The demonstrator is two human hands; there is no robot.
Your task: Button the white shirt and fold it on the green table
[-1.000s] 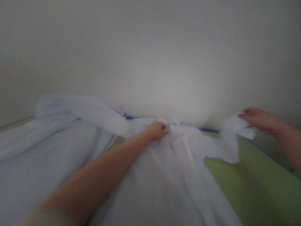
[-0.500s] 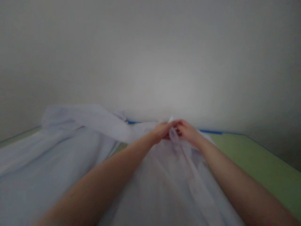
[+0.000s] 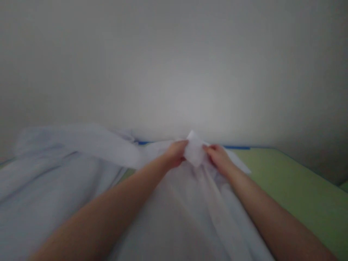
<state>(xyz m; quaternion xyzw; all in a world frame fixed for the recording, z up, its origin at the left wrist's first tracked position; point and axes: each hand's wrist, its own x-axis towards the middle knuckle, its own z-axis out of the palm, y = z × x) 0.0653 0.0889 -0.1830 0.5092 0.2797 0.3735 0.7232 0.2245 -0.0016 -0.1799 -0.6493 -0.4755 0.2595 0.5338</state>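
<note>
A white garment of thin cloth, its exact kind unclear, stretches from the far edge of the table towards me. At its far end my left hand pinches the left side of a small folded flap, which looks like a collar or cuff. The flap's right side is pinched between the thumb and fingers of my right hand. The flap stands up between the two hands, with a short stretch of cloth spread flat. Folds run down from it towards me. Blur hides seams and buttons.
More white cloth lies heaped on the left, with a long strip reaching towards my left hand. The green tabletop shows on the right, edged in blue. Behind it rises a grey wall.
My hands, close together before, have moved apart, and the flap between them has spread from a bunched loop into a flat piece. The view has shifted slightly to the right.
</note>
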